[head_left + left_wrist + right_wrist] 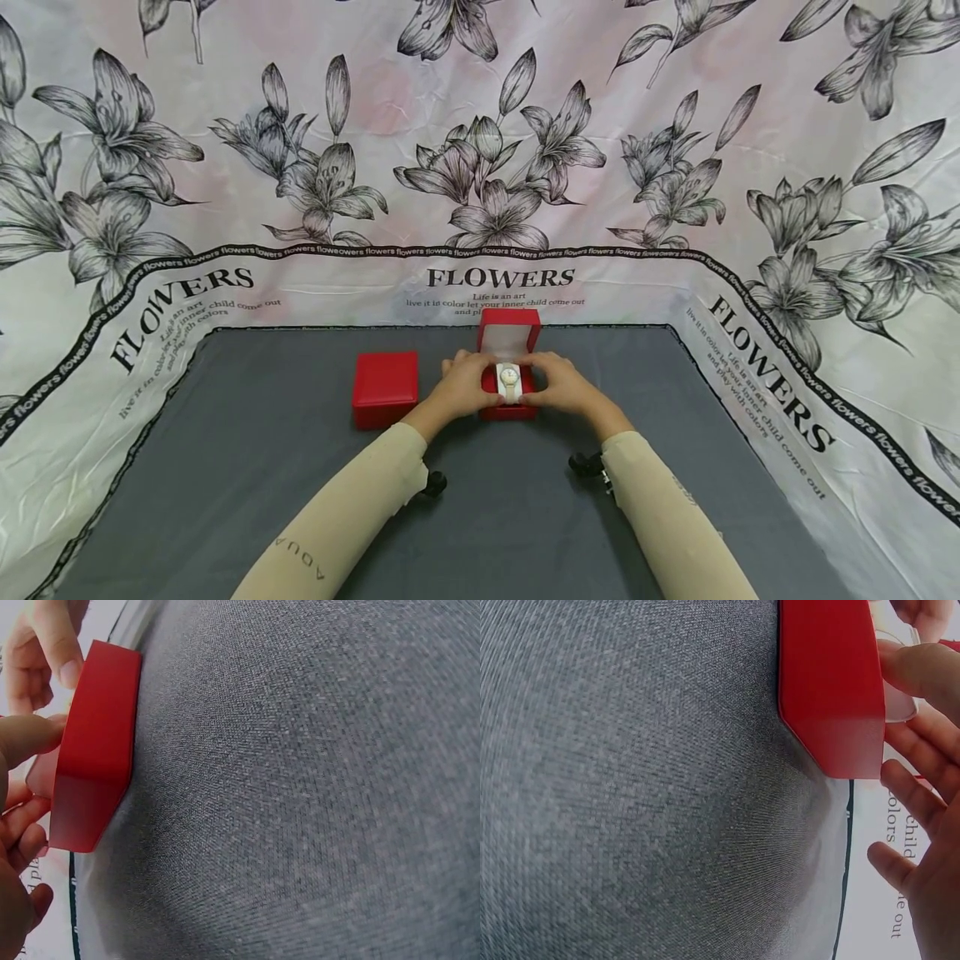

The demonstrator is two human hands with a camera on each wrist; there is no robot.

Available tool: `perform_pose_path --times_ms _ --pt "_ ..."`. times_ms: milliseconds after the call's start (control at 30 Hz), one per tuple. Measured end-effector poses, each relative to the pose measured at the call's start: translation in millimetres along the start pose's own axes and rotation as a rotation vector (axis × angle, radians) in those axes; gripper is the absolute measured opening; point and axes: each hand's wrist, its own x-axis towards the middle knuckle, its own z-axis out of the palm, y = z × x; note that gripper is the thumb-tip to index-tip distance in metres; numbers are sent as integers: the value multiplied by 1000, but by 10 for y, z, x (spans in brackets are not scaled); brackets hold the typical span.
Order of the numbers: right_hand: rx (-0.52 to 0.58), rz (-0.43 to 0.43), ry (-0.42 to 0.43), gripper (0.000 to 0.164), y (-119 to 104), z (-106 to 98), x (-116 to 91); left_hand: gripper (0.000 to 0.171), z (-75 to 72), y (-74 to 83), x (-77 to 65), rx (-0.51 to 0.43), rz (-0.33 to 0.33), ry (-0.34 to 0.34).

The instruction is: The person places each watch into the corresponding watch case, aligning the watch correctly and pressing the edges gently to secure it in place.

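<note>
A wristwatch (509, 377) with a pale round dial and light strap is wrapped round a white cushion (901, 706). It sits in an open red watch box (508, 412), whose lid (510, 317) stands raised at the back with a pale lining. From the left side, my left hand (459, 386) holds the cushioned watch between thumb and forefinger. On the opposite side my right hand (564, 387) grips it likewise, thumb at the box's front rim and fingers farther back. The lower part of the cushion is hidden behind the box's front wall.
A second red box (386, 390), lid down, stands left of the open one. Grey cloth (495, 517) covers the table, bordered by a white flower-printed sheet (337, 292) that rises behind. Dark wrist devices (585, 465) hang under both sleeves.
</note>
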Motion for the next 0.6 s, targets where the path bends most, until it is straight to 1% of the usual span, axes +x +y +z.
perform_pose_path --times_ms 133,333,433,600 --pt "1 3 11 65 12 -6 -4 61 -3 23 25 26 0 4" --pt "-10 9 15 65 17 3 -24 59 -7 45 18 14 -13 6" --pt "9 -6 39 62 3 37 -32 57 -4 35 -7 4 -27 20" --pt "40 -24 89 57 -6 117 -58 59 14 18 -55 1 -40 27"
